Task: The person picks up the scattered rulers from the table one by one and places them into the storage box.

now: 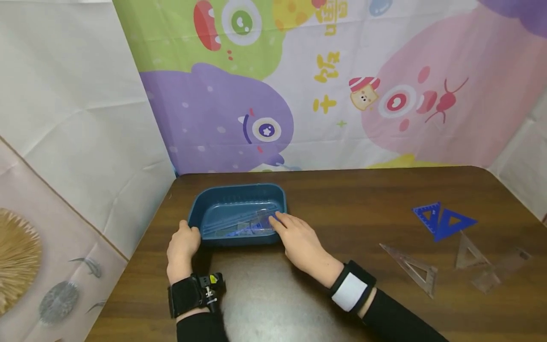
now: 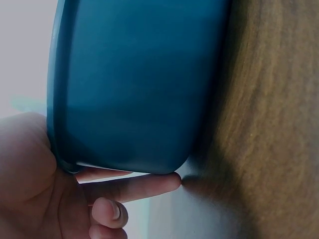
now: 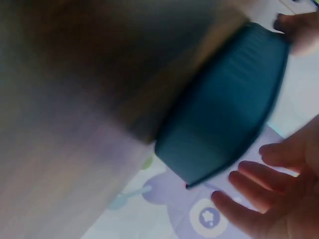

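A dark blue plastic basket (image 1: 239,241) stands on the table, with clear rulers (image 1: 228,224) and a blue-tinted piece (image 1: 245,231) lying in it. At its front left corner, my left hand (image 1: 183,247) holds the rim and end wall. The left wrist view shows one finger (image 2: 144,186) stretched along the wall, with other fingers curled below. Over the basket's right rim reaches my right hand (image 1: 301,240), its fingertips close above a clear plastic piece (image 1: 266,219). In the right wrist view, those fingers (image 3: 251,181) are spread and relaxed, holding nothing.
Farther right on the brown table (image 1: 342,204) lie two blue set squares (image 1: 454,232), a clear long set square (image 1: 401,261), a smaller clear one (image 1: 463,249) and other clear pieces (image 1: 487,280). A cartoon-print cloth (image 1: 325,137) hangs behind the table's back edge.
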{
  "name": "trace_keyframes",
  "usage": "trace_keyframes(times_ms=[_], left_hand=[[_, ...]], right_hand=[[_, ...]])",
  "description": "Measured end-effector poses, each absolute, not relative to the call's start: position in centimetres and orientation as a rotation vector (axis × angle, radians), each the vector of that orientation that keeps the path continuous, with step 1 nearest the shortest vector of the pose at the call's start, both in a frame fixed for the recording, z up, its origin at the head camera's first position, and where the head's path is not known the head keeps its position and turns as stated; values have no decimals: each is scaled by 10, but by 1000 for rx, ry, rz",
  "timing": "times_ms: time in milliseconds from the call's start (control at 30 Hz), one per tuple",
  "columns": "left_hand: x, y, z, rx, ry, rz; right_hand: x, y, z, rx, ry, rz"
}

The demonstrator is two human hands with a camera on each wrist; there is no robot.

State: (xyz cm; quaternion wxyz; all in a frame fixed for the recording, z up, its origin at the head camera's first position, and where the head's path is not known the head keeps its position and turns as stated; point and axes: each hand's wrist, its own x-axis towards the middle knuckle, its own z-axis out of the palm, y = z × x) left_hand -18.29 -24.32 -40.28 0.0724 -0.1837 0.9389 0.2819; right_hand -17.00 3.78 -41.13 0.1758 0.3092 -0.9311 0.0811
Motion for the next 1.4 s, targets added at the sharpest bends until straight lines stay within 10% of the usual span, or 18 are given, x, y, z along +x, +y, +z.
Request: trace_keyframes(times_ms=[1400], left_hand=[[-183,-244,-405,-540,2831,852]], right_hand=[[-121,253,-406,326,-3454,305]])
